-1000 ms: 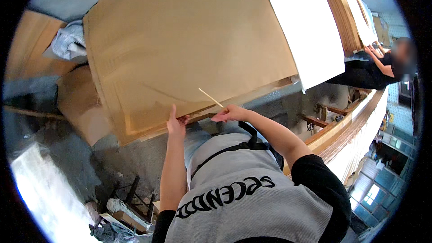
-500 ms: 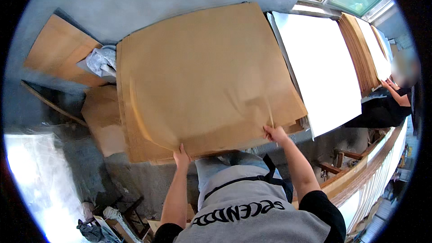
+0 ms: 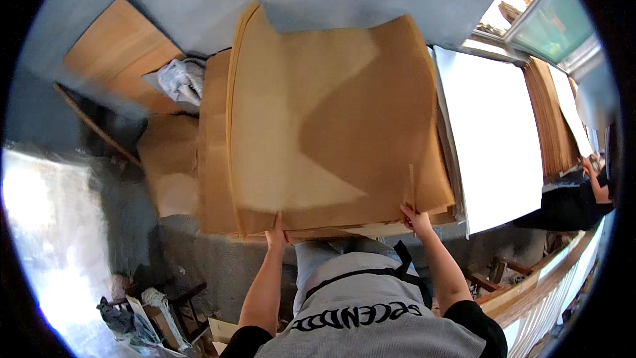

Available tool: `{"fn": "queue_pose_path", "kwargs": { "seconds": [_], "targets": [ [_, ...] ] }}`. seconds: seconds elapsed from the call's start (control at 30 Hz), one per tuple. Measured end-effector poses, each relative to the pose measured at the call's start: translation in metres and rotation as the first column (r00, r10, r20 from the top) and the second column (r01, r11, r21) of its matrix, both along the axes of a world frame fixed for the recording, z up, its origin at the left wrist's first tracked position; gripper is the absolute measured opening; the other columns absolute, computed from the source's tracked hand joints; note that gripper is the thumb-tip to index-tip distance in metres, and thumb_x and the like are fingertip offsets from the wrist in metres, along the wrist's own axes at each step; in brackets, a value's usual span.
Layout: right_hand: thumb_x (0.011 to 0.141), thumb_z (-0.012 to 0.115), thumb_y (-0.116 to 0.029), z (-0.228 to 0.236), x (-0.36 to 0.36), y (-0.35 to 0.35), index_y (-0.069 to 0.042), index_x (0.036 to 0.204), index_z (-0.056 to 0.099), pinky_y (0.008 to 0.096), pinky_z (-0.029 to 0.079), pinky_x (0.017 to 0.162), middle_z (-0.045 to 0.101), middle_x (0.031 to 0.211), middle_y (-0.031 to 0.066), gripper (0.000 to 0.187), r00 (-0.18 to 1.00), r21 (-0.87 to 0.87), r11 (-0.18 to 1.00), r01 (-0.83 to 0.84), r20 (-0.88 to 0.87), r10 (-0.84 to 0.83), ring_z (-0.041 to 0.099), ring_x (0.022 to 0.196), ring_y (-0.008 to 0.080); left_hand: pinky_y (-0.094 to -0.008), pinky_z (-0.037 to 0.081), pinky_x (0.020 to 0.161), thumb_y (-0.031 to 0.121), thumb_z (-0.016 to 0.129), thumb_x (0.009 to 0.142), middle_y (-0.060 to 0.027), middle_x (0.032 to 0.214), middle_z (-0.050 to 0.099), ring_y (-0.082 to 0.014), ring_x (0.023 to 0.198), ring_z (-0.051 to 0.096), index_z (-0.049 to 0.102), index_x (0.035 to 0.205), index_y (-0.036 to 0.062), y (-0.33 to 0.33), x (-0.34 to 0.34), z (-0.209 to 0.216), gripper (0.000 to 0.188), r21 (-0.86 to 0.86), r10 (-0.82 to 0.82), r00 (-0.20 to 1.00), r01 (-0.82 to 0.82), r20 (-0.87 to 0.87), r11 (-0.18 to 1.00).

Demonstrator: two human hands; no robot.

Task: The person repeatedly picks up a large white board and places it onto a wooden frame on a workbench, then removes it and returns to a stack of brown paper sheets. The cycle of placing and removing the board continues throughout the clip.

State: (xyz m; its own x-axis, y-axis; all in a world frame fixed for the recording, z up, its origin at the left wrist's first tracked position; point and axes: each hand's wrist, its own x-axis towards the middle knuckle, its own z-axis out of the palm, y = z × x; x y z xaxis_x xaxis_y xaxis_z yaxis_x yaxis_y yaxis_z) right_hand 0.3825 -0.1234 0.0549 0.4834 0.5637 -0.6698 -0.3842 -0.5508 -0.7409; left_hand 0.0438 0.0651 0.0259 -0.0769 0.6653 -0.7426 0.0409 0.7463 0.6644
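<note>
A large brown paper sheet (image 3: 344, 113), or a few together, bows upward over a stack of brown paper (image 3: 213, 159). Its left and right sides curl up, and a broad shadow falls across its right half. My left hand (image 3: 276, 232) is closed on the near edge, left of the middle. Farther right, my right hand (image 3: 416, 220) pinches the same edge. A thin pale strip stands up from the right fingers; whether it is a stick or a fold I cannot tell. Both thumbs lie on top, and the fingers beneath are partly hidden.
White sheets (image 3: 490, 146) lie right of the brown stack, then another brown stack (image 3: 551, 126) where a co-worker's hand (image 3: 588, 164) rests. Against the wall at left lean a wooden board (image 3: 122, 53) and a pale cloth (image 3: 182, 81). Wooden slats (image 3: 536, 298) run along the lower right.
The brown sheet has gone from nearly flat to bowed, its far corners lifted and its left side moved rightward, baring the stack's left strip. Both hands keep their grip; the view has shifted.
</note>
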Motion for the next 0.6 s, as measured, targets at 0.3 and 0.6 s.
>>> {"fn": "queue_pose_path", "kwargs": {
  "seconds": [0.3, 0.6],
  "targets": [
    [0.083, 0.050, -0.027, -0.024, 0.010, 0.005, -0.007, 0.062, 0.049, 0.0241, 0.025, 0.032, 0.045, 0.048, 0.0028, 0.029, 0.984, -0.074, 0.987, -0.143, -0.114, 0.135, 0.037, 0.035, 0.0113, -0.0300, 0.041, 0.044, 0.031, 0.051, 0.083, -0.0118, 0.067, 0.056, -0.0213, 0.050, 0.053, 0.053, 0.091, 0.0040, 0.001, -0.008, -0.015, 0.029, 0.062, -0.173, 0.965, 0.189, -0.199, 0.980],
    [0.084, 0.050, -0.016, -0.041, -0.017, -0.008, -0.006, 0.074, 0.046, 0.0241, 0.027, 0.032, 0.042, 0.048, 0.0021, 0.015, 0.982, 0.072, 0.997, -0.017, 0.191, 0.003, 0.037, 0.036, 0.0106, -0.0285, 0.043, 0.064, 0.008, 0.051, 0.076, -0.0091, 0.080, 0.056, -0.0182, 0.075, 0.054, 0.051, 0.097, 0.0008, -0.037, -0.011, -0.032, 0.022, 0.521, -0.017, 0.974, 0.137, -0.227, 0.842]
  ]
}}
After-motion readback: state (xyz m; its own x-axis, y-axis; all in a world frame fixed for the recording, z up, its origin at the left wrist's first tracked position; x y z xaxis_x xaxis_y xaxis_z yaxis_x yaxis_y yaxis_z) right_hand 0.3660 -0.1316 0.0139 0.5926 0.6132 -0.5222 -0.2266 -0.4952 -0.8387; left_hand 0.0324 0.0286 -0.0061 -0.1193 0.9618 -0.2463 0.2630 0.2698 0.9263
